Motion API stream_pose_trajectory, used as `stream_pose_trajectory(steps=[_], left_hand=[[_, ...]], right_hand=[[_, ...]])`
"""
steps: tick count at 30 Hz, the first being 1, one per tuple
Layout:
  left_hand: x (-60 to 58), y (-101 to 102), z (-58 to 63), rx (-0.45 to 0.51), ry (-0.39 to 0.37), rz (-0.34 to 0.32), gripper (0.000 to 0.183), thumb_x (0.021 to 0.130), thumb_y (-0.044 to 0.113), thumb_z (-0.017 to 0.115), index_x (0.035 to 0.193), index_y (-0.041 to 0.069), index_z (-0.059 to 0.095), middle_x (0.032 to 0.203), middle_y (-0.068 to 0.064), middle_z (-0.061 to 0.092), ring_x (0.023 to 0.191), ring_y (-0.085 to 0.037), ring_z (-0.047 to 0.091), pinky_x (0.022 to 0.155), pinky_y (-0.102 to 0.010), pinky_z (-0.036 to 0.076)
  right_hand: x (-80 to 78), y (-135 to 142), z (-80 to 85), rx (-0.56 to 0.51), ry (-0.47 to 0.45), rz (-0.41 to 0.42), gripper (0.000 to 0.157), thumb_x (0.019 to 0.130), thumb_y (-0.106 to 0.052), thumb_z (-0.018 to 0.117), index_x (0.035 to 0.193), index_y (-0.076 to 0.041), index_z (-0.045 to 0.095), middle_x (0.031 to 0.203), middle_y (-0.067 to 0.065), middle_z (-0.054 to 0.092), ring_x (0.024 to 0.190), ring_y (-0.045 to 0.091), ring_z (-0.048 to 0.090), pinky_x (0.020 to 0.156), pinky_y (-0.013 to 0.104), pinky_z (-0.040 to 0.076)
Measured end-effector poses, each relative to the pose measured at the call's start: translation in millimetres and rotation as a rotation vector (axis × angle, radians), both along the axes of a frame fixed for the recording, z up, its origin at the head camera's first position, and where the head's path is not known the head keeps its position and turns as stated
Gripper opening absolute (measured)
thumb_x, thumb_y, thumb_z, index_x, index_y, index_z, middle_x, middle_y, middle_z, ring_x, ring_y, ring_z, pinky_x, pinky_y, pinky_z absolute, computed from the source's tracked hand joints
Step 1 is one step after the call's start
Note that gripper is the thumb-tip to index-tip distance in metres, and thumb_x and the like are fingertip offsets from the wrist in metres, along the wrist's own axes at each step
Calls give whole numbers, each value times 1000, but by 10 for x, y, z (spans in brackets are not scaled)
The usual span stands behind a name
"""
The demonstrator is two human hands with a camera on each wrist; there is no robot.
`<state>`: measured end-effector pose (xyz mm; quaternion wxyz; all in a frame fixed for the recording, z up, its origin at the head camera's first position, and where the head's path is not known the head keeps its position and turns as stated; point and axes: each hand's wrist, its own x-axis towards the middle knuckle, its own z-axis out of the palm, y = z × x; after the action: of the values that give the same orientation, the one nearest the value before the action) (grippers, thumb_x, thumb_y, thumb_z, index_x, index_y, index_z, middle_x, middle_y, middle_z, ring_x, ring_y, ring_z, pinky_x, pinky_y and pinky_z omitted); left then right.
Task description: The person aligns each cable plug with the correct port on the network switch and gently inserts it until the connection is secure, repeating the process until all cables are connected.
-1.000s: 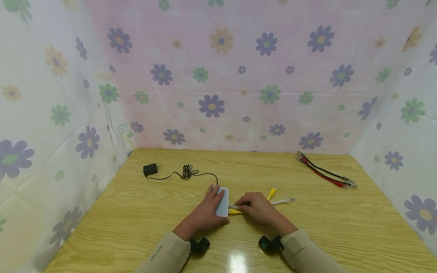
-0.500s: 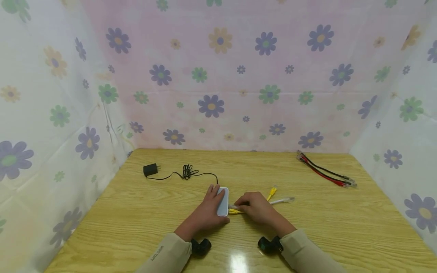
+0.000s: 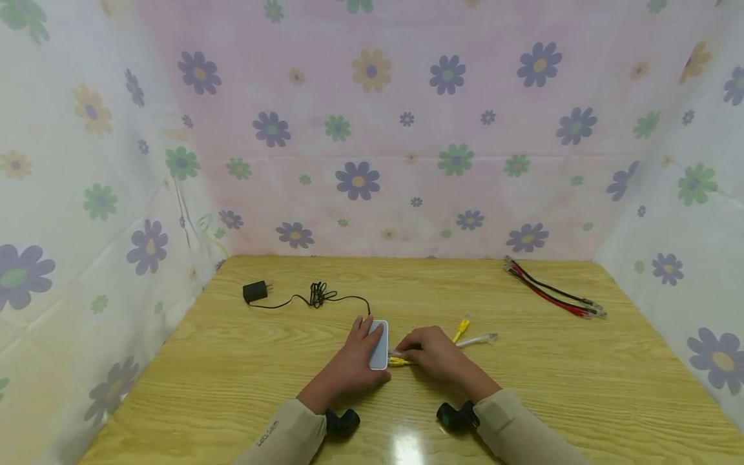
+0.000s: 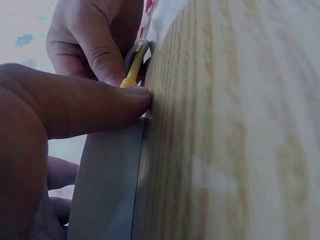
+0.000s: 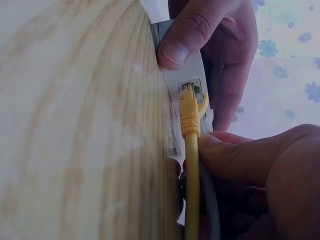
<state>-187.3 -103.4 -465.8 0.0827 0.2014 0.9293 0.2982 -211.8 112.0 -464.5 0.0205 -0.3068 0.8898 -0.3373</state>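
A flat white network box [image 3: 380, 349] with a grey top lies on the table under my left hand [image 3: 345, 371], whose fingers spread over its top while the thumb grips the near side. A yellow network cable [image 5: 190, 120] has its plug in a port on the box's right face. Right beside that plug, my right hand [image 3: 438, 361] pinches a white network cable [image 5: 210, 200] close to the port side. The far ends of the white cable and the yellow one stick out beyond my right hand in the head view. My right fingers partly hide the white cable's plug.
A black power adapter [image 3: 255, 291] lies at the back left, its thin bundled cord [image 3: 318, 294] running to the box. Several black and red network cables [image 3: 552, 294] lie at the back right. Flowered cloth [image 3: 372, 129] encloses the wooden table [image 3: 232, 387].
My right hand and the white cable's free end have shifted slightly left, towards the box. My left hand stays on the box. The head view has moved a little.
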Motion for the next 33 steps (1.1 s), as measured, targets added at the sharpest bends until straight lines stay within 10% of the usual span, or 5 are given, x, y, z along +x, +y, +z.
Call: stream_pose_trajectory(steps=[33], left_hand=[[-9,-45,51,-1,-34,-23,90,84,38,73,155,12,25,164,-14,7,151,-37,-2,103,-56,37]], right_hand=[[62,18,67,30,-46,-51,14,92,-16,66,101,-15,76,92,-7,68,84,7,62,72,24,49]])
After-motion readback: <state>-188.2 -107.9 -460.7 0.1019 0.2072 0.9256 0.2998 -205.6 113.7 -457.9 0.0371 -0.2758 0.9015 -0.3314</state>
